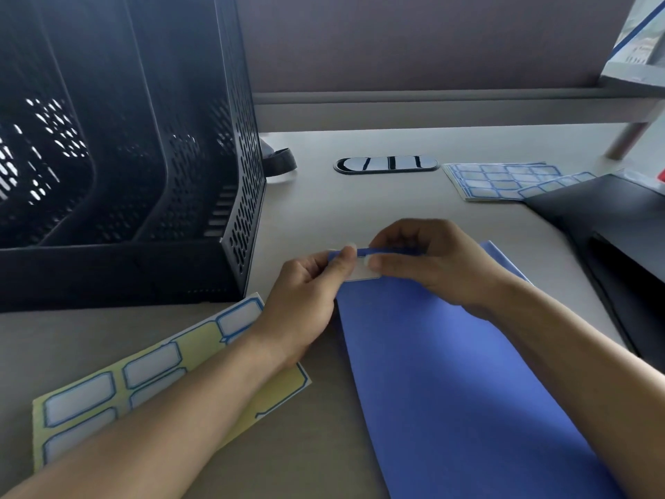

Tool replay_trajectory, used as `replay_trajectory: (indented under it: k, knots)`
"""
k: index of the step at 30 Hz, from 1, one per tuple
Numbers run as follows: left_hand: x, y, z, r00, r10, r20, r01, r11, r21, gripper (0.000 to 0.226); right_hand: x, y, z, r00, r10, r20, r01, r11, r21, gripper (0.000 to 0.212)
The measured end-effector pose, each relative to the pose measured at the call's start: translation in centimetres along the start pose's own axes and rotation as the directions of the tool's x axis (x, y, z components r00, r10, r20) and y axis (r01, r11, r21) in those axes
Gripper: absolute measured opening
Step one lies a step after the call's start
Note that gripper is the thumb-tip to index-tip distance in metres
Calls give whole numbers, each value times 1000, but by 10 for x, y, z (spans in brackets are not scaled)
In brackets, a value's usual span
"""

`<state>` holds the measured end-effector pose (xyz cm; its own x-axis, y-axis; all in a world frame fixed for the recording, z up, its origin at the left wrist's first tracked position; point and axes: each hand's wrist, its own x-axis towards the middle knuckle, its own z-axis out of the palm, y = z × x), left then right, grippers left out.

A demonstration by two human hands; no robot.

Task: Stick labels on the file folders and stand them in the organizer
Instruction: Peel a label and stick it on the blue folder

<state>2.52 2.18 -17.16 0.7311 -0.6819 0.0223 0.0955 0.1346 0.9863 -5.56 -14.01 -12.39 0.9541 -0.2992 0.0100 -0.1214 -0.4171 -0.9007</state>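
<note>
A blue file folder lies flat on the desk in front of me, its far end under my hands. My left hand pinches the left end of a white label with a blue border at the folder's far edge. My right hand pinches the same label from the right, thumb on its face. A yellow backing sheet with several blue-framed labels lies under my left forearm. The black mesh organizer stands at the left with nothing in its slots.
More label sheets are stacked at the back right, beside a dark folder or tray. A cable grommet sits in the desk, and a dark strap lies behind the organizer. A shelf leg stands far right.
</note>
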Motion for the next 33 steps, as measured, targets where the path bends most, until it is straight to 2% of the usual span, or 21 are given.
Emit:
replay_trajectory:
  k: [3,6,10,12,15,19,21,24,25,28,33]
  knots:
    - [1,0,1,999,38,-2,-38,998,52,33,-1,-3,2,1000,22,8,-21,998,-67,14]
    - [0,-1,0,995,101,24,-103,981,163,47,1,-3,3,999,40,-20,-41,997,-68,13]
    - [-2,3,2,992,124,18,-124,963,241,49,0,-3,3,998,28,-60,-33,996,-87,21]
    - [-3,4,2,994,111,9,-110,967,231,53,-1,-4,1,999,18,-43,-22,997,-74,16]
    - [-4,6,2,993,121,17,-122,966,226,47,-1,-5,-1,999,31,11,-31,999,-10,10]
    - [-2,2,1,990,136,37,-141,965,222,57,2,-1,4,999,9,-52,-11,999,-31,15]
    - [-1,0,-1,995,84,55,-91,986,138,61,2,-2,5,997,-7,-73,3,999,-43,16]
    - [0,-1,-4,995,11,103,-12,1000,10,30,1,-2,1,998,-18,-53,17,1000,-16,13]
    - [0,0,-5,993,-9,119,10,1000,-6,26,0,-2,-1,1000,-15,-18,14,1000,-24,10]
    - [0,0,-7,989,-38,141,45,998,-42,32,0,1,-5,996,4,89,4,996,-95,15]
    - [1,-1,-7,993,-44,108,41,999,30,32,4,4,-1,1000,-23,17,25,992,-127,21]
